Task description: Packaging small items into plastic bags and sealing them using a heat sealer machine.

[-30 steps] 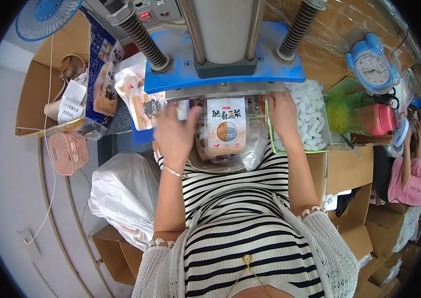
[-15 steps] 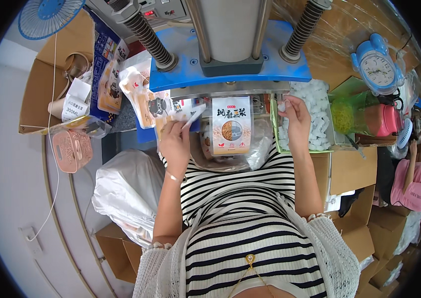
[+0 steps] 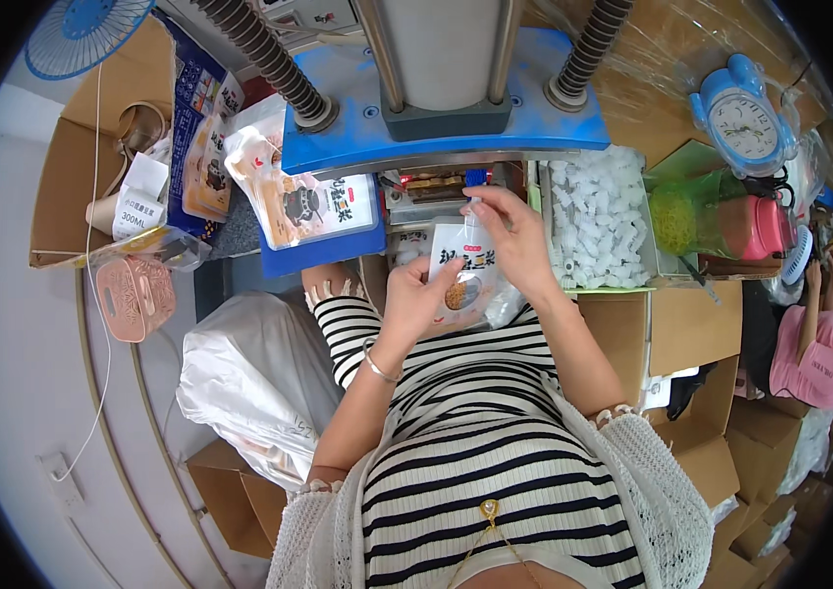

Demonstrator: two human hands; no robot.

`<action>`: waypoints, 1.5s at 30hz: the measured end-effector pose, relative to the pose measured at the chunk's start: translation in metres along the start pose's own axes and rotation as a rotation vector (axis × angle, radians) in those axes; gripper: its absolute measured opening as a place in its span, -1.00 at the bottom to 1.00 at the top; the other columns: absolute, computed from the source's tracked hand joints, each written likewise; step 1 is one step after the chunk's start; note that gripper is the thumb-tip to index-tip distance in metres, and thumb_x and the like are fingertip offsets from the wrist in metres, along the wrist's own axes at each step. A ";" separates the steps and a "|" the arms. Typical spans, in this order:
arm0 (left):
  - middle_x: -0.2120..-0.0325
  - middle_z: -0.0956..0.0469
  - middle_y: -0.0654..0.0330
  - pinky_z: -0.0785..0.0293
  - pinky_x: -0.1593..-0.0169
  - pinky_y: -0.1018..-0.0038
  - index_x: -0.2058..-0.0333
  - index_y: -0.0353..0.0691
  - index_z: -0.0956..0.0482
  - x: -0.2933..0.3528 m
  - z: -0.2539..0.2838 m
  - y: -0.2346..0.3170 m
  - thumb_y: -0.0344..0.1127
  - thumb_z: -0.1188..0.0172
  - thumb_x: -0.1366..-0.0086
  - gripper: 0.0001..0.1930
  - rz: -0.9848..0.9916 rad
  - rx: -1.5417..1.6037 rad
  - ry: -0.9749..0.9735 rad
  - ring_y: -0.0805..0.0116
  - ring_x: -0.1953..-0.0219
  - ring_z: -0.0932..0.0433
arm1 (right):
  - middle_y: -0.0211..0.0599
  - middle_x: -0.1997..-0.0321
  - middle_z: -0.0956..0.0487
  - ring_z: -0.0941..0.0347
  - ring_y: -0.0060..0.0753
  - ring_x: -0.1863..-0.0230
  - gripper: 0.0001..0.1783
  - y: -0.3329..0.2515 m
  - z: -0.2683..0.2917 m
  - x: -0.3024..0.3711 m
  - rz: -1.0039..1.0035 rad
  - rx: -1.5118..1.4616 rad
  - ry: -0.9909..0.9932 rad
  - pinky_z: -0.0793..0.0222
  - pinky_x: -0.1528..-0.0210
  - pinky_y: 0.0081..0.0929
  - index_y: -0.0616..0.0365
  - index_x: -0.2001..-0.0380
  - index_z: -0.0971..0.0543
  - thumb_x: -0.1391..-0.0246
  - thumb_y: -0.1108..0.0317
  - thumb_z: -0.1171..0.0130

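Note:
A flat printed pouch (image 3: 473, 257), white with a clear window, is in front of me below the press. My left hand (image 3: 414, 299) pinches its left side between thumb and fingers. At the pouch's upper edge, my right hand (image 3: 516, 240) has its thumb and forefinger closed on a small white plastic piece, which looks like a spout (image 3: 473, 211). Whether the piece is inside the pouch's opening I cannot tell. More pouches (image 3: 328, 204) lie stacked on a blue tray (image 3: 328, 255) to the left. Many similar white plastic pieces (image 3: 601, 221) fill a bin at the right.
A press with a blue plate (image 3: 436, 128) stands just beyond my hands. Left are a cardboard box (image 3: 73, 211), a pink basket (image 3: 136, 297) and a white bag (image 3: 254, 383). Right are a blue alarm clock (image 3: 745, 123) and a pink-lidded jar (image 3: 750, 231). Another person (image 3: 814, 348) sits far right.
My right hand has come left from the bin to the pouch's top. My left hand has moved right and down onto the pouch, off the stack side. The view has shifted slightly.

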State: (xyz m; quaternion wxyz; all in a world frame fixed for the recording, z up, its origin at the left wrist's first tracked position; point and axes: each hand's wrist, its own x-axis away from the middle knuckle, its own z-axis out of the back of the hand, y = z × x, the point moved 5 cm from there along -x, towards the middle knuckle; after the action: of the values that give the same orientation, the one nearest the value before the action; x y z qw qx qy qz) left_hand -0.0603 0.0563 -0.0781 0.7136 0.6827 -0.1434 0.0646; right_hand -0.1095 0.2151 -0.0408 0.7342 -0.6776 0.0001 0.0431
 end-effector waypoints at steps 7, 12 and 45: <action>0.38 -0.65 0.25 -0.48 0.33 0.64 0.22 -0.41 -0.63 -0.034 0.016 -0.010 -0.28 -0.25 -0.31 -0.75 -0.019 0.110 -0.019 0.62 0.39 -0.53 | -0.08 0.23 -0.60 -0.53 -0.08 0.30 -0.81 -0.019 0.039 0.005 0.258 0.607 0.293 -0.43 0.18 -0.39 0.19 0.19 -0.63 -0.12 0.42 -0.18; 0.47 -0.63 0.24 -0.42 0.41 0.58 0.36 -0.44 -0.66 -0.055 0.022 -0.003 -0.22 -0.27 -0.29 -0.70 0.034 0.217 0.028 0.60 0.50 -0.48 | -0.04 0.28 -0.58 -0.53 0.01 0.32 -0.86 -0.014 0.078 0.000 0.168 0.898 0.333 -0.45 0.24 -0.24 0.20 0.29 -0.63 -0.10 0.47 -0.12; 0.62 -0.51 0.33 -0.29 0.49 0.63 0.42 -0.41 -0.61 0.007 0.000 0.007 -0.34 -0.29 -0.26 -0.80 -0.154 -0.059 0.067 0.68 0.55 -0.38 | -0.35 0.22 -0.61 -0.49 -0.61 0.18 -0.84 0.006 0.003 0.000 -0.128 -0.195 0.149 -0.38 0.08 -0.63 0.26 0.19 -0.58 -0.12 0.54 -0.20</action>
State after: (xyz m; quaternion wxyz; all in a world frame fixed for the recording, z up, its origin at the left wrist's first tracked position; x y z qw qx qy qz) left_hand -0.0554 0.0561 -0.0689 0.7406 0.6679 -0.0682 0.0279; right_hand -0.1101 0.2181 -0.0462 0.6639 -0.7458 0.0072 -0.0545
